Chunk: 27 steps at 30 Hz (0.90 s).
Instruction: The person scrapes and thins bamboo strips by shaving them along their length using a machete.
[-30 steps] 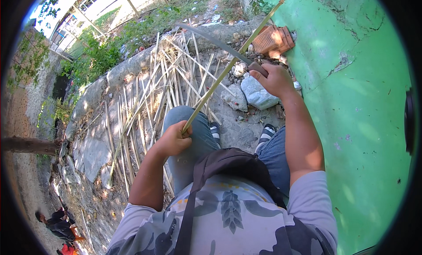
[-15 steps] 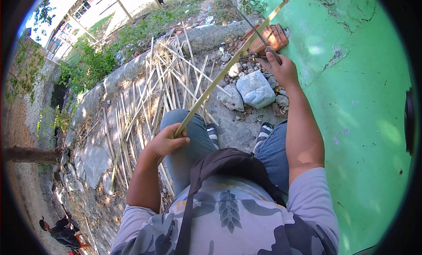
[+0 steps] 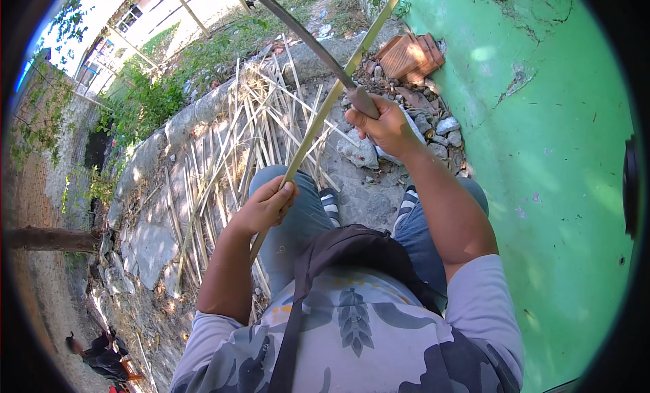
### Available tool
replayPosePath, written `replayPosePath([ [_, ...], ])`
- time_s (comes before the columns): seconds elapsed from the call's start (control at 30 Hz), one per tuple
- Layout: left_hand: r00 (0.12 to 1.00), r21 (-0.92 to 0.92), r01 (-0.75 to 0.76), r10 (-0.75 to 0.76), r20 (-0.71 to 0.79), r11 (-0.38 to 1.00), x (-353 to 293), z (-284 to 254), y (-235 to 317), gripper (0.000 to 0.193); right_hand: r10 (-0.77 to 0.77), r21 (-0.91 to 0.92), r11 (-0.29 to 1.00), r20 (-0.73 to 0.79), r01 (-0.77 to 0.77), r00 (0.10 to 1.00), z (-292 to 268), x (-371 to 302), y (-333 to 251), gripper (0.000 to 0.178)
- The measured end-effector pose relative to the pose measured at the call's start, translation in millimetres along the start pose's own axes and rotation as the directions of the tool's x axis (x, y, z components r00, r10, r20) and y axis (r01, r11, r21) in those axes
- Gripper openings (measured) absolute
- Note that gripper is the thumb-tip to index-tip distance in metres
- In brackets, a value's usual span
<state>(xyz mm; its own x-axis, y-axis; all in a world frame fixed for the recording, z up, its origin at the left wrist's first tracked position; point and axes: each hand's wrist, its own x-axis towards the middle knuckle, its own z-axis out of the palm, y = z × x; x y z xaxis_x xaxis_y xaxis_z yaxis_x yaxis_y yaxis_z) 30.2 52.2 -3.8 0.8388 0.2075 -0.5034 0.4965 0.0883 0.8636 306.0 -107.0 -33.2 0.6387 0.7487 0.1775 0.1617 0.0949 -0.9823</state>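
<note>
Slanting yellowish strip (image 3: 313,130), dark long-bladed knife (image 3: 313,47)

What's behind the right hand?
Behind the right hand, edges of a pale rock show, with loose stones beside it; the rock's middle is covered.

The strip (image 3: 317,125) is pale yellow-green; the blade (image 3: 302,34) is dark grey and its handle (image 3: 363,102) brown. The loose strips (image 3: 263,125) are straw to whitish. Blue jeans (image 3: 288,223) and 2 dark sandals (image 3: 330,204) with white bands show below. The shirt (image 3: 379,352) is pale lavender-grey, patterned with grey leaves, darker camouflage-like patches and small yellow marks. The bag (image 3: 359,254) is black. The wall (image 3: 555,223) is bright green, blotched grey where cracked; the tiles (image 3: 413,57) are orange-brown, the bushes (image 3: 139,98) leaf green.
</note>
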Motion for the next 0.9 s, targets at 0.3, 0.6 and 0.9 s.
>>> replayPosePath([
  [0.3, 0.999, 0.087, -0.046, 0.046, -0.003, 0.995, -2, 5, 1, 0.025, -0.056, -0.004, 0.998, 0.24, 0.059, 0.969, 18, -13, -15, 0.044],
  [0.6, 0.982, 0.273, -0.115, 0.151, -0.114, 0.955, -9, 23, 15, 0.017, -0.07, 0.061, 0.997, 0.29, 0.054, 0.954, 24, -21, -19, 0.038],
  [0.9, 0.721, 0.68, -0.265, 0.609, -0.332, 0.684, -30, -40, 9, 0.028, -0.094, 0.101, 0.993, 0.335, 0.063, 0.937, 13, -28, -34, 0.031],
])
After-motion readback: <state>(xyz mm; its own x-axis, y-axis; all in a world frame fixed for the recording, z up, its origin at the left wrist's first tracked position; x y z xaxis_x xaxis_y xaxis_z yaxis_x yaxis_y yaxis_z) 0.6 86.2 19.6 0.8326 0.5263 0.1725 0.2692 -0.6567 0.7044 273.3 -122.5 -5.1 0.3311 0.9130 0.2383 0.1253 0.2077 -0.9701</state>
